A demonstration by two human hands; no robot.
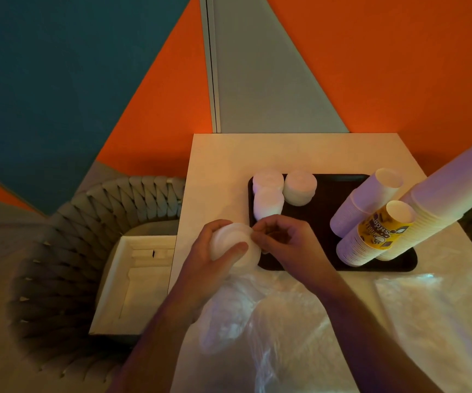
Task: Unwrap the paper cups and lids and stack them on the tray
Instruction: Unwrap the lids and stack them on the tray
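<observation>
So the left hand has its grip wrapped around a short stack of white lids, thumb laid across the top, holding it just off the near-left corner of the black tray. The right hand sits right against that stack on its right side, fingers curled in and pinching at the stack's edge. Can't quite tell if it's the top lid or a bit of wrap between the fingertips, too small to see.

Just beyond both hands, three more lid stacks stand upright on the tray's left end, bunched together and touching. Further right of the right hand, tall cup stacks stand on the tray's right end, one of them with a yellow printed cup on top; the tallest runs out of the top right of the view.

Below the wrists, crumpled clear plastic wrap is spread over the near part of the white counter. Left of the left forearm, off the counter's edge, a white open box rests on a woven grey chair.
</observation>
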